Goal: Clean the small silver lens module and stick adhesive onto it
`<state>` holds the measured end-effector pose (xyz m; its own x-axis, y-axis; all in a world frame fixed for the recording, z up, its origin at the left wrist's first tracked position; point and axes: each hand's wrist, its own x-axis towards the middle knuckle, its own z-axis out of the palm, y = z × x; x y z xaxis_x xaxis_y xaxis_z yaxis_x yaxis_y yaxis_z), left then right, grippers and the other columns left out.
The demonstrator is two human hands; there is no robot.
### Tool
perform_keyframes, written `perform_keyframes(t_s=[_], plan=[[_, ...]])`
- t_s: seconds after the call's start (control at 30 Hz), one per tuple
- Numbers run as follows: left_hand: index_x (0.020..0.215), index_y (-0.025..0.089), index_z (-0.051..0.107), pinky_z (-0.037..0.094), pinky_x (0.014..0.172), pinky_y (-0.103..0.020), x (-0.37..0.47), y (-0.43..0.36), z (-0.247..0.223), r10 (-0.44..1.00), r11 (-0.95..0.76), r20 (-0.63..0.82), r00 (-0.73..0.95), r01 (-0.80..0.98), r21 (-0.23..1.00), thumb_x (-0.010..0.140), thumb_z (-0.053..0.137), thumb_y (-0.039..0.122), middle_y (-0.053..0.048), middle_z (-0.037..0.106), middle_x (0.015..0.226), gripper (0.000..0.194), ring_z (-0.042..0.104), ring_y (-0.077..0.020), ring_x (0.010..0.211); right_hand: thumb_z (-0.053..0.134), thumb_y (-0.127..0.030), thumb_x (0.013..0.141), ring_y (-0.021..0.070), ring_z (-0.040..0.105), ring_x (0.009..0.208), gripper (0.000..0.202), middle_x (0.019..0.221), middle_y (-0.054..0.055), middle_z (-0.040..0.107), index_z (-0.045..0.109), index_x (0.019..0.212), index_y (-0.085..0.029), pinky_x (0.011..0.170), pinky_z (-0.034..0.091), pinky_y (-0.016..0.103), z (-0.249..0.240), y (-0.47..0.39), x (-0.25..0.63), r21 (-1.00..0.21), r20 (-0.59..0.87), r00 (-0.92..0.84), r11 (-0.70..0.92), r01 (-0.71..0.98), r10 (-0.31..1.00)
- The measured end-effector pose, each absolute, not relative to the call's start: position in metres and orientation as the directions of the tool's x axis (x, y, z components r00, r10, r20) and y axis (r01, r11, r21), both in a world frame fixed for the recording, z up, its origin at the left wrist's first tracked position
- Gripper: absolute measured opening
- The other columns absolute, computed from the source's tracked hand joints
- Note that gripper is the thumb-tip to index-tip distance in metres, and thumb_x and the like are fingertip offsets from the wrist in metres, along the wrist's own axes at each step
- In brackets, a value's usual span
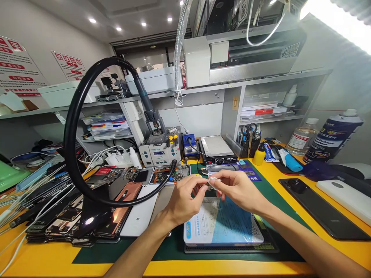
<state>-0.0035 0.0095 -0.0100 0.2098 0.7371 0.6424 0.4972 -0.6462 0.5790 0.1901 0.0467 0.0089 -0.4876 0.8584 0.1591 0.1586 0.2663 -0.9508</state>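
Observation:
My left hand (pixel 188 195) and my right hand (pixel 236 188) meet above a flat blue-and-white box (pixel 224 226). Between thumb and fingers my right hand pinches a small, thin white crumpled piece (pixel 214 179), perhaps tissue or film. The fingertips of my left hand are closed right beside it, and whatever they grip is too small and covered to make out. Under the hands, the box lies on a dark tray-like pad (pixel 232 250) on the green mat (pixel 171 249).
Left of the mat are stacked phones and parts (pixel 72 216) and a white phone (pixel 139 212), with a black hose (pixel 68 127) looping above. Behind stand a grey hot-air station (pixel 159 152) and a flat heating plate (pixel 217 146). At right lie a black phone (pixel 321 206) and a spray can (pixel 333 137).

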Motion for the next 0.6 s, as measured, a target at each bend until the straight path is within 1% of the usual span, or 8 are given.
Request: perform_keyframes(t_s=[0.23,0.43,0.53,0.6], plan=[[0.111,0.017,0.065,0.052,0.067,-0.025,-0.0032,0.0089,-0.0109,0.762,-0.603,0.629,0.155,0.523,0.602,0.092,0.057,0.018,-0.006,0.070,0.088,0.020,0.065,-0.0161,0.077,0.066,-0.047,0.088,0.0141,0.059,0.059,0.033,0.068,0.001,0.064,0.071,0.096,-0.015,0.054,0.050,0.025,0.0086,0.0493,0.1922,-0.952,0.152,-0.462,0.255,0.169,0.874],[0.113,0.018,0.065,0.052,0.070,-0.027,-0.0025,0.0085,-0.0120,0.765,-0.601,0.621,0.169,0.532,0.597,0.090,0.058,0.017,-0.004,0.069,0.084,0.023,0.064,-0.0162,0.075,0.063,-0.047,0.091,0.0142,0.058,0.059,0.033,0.067,0.001,0.063,0.072,0.095,-0.016,0.053,0.049,0.026,0.0078,0.0457,0.1895,-0.939,0.185,-0.480,0.298,0.171,0.858],[0.115,0.019,0.063,0.053,0.070,-0.027,-0.0017,0.0083,-0.0124,0.774,-0.589,0.615,0.153,0.530,0.610,0.090,0.058,0.018,-0.004,0.070,0.084,0.025,0.064,-0.0157,0.074,0.061,-0.044,0.092,0.0154,0.059,0.063,0.028,0.076,0.003,0.066,0.072,0.095,-0.018,0.055,0.049,0.027,0.0082,0.0437,0.1891,-0.881,0.296,-0.429,0.418,0.223,0.853],[0.117,0.019,0.062,0.053,0.069,-0.027,-0.0014,0.0081,-0.0124,0.781,-0.576,0.611,0.130,0.530,0.623,0.091,0.058,0.019,-0.003,0.070,0.084,0.026,0.064,-0.0151,0.072,0.060,-0.039,0.094,0.0166,0.061,0.068,0.024,0.082,0.005,0.068,0.071,0.095,-0.018,0.058,0.049,0.028,0.0072,0.0435,0.1895,-0.796,0.414,-0.399,0.538,0.278,0.818]])
